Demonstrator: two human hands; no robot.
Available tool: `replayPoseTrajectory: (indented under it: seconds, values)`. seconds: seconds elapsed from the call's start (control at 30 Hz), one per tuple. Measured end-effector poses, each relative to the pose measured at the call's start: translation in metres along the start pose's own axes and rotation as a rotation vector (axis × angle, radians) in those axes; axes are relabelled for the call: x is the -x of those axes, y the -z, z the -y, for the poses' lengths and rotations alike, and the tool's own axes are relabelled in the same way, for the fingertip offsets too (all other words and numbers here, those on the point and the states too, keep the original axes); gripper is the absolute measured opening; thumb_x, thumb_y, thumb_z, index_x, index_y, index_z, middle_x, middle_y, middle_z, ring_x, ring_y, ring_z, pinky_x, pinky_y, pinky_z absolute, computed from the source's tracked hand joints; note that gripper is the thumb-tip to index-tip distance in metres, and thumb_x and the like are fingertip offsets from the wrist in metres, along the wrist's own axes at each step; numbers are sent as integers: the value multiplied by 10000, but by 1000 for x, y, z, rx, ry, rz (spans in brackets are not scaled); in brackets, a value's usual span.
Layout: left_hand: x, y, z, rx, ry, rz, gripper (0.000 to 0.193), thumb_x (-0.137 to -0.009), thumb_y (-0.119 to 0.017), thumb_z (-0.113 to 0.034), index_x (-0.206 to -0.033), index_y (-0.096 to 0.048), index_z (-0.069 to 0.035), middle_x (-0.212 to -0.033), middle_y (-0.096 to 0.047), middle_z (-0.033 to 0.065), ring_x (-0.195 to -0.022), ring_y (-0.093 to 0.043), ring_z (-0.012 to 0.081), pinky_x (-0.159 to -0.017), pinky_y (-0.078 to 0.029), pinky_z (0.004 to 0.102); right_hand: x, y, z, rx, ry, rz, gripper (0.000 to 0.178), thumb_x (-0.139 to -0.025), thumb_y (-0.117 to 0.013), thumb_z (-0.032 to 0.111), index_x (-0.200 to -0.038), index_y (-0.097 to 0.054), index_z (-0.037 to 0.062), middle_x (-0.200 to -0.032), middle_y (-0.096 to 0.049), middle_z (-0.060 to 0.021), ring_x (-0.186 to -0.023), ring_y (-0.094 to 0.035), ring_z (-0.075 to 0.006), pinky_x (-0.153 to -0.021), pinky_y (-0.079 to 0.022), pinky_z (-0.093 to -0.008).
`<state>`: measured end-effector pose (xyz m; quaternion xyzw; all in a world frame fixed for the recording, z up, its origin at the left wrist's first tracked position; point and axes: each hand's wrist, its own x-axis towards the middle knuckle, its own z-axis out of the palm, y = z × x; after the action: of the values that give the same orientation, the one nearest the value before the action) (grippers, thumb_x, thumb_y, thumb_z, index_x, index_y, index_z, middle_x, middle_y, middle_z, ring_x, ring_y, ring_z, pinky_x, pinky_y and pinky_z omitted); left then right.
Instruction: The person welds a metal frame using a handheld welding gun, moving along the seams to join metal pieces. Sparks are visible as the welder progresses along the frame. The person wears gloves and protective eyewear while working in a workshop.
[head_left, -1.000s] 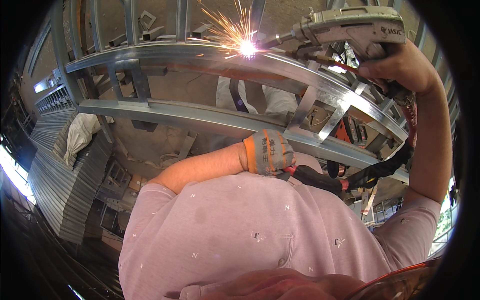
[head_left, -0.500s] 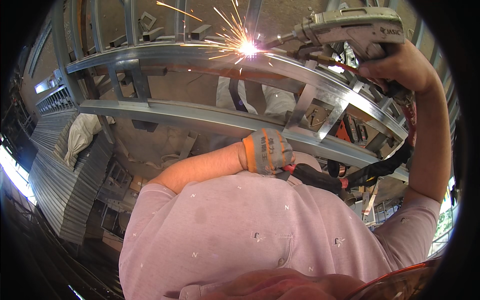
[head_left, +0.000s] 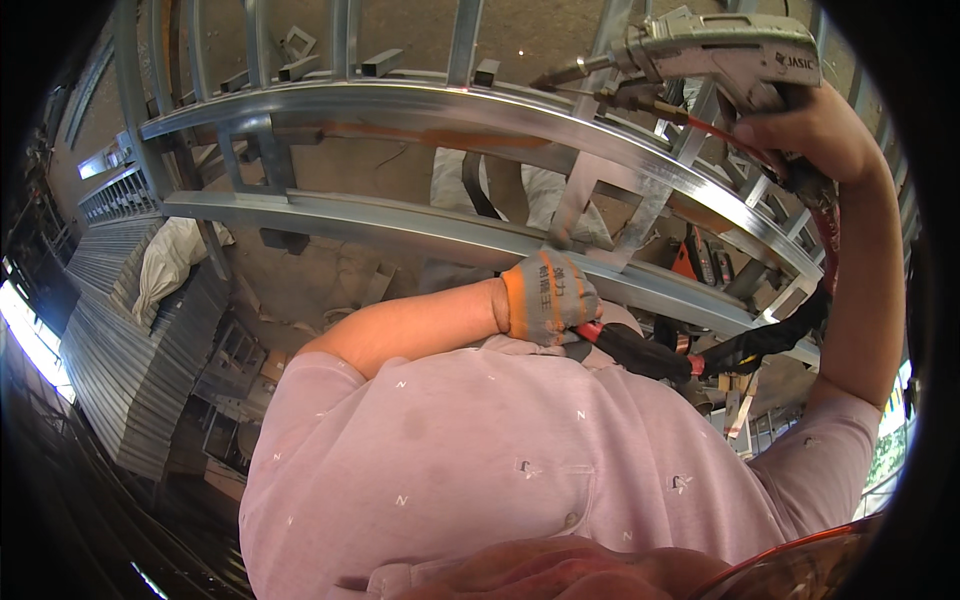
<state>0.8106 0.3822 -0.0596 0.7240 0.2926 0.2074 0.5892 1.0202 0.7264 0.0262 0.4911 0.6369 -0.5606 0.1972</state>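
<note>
In my bare right hand [head_left: 815, 135] is a pale grey welding gun [head_left: 730, 48], gripped by its handle at the upper right. Its nozzle points left, over the upper silver metal rail [head_left: 400, 97], and no bright arc shows at the tip. A brass-ended wire guide with a red tube [head_left: 705, 124] runs under the gun to its handle. My left hand [head_left: 550, 298], in a grey and orange glove, is closed in front of my belly. It holds a black-sleeved cable [head_left: 640, 352] with a red end, which curves right and up toward the gun.
A second silver rail [head_left: 400, 225] runs nearer to me, joined by short crosspieces. Upright bars rise beyond the upper rail, with short tube offcuts [head_left: 383, 62] among them. Corrugated sheets [head_left: 130, 380] and a pale sack [head_left: 172, 268] are at left; a red-and-black case [head_left: 700, 262] lies below the frame.
The bright weld spot and sparks at the nozzle are gone. The gun's tip has shifted slightly right and away from the spot. My left hand keeps its hold on the cable.
</note>
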Motion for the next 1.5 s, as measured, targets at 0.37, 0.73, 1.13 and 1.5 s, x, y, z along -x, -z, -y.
replayPoseTrajectory:
  seconds: [0.37,0.73,1.13,1.5]
  values:
    - [-34,-21,-4,-43,43,66,338,-688,-737,-313,-1002,-705,-190,-876,-704,2,-845,-717,285,-729,-558,440,17,8,-38,-101,-6,141,368,-804,-887,111,-1121,-749,-16,-925,-735,-52,-807,-658,-140,-723,-541,-298]
    - [-35,-26,-7,-16,26,-61,285,-714,-771,-278,-944,-645,-167,-821,-652,19,-792,-694,293,-674,-531,430,7,10,-52,-58,-32,192,453,-785,-894,82,-1196,-733,-22,-1009,-730,-46,-890,-651,-145,-798,-550,-310]
    - [-36,-23,-9,-85,101,39,336,-694,-781,-284,-1009,-708,-191,-875,-718,5,-838,-737,279,-753,-583,420,5,6,-60,-122,44,172,417,-794,-882,59,-1178,-736,-16,-999,-728,-41,-884,-647,-140,-800,-553,-310]
    - [-34,-25,-10,-99,94,2,355,-690,-784,-260,-1032,-719,-188,-865,-717,9,-834,-735,281,-736,-580,425,31,-6,-50,-166,224,53,453,-781,-884,73,-1198,-731,-16,-975,-730,-39,-846,-646,-134,-764,-550,-311]
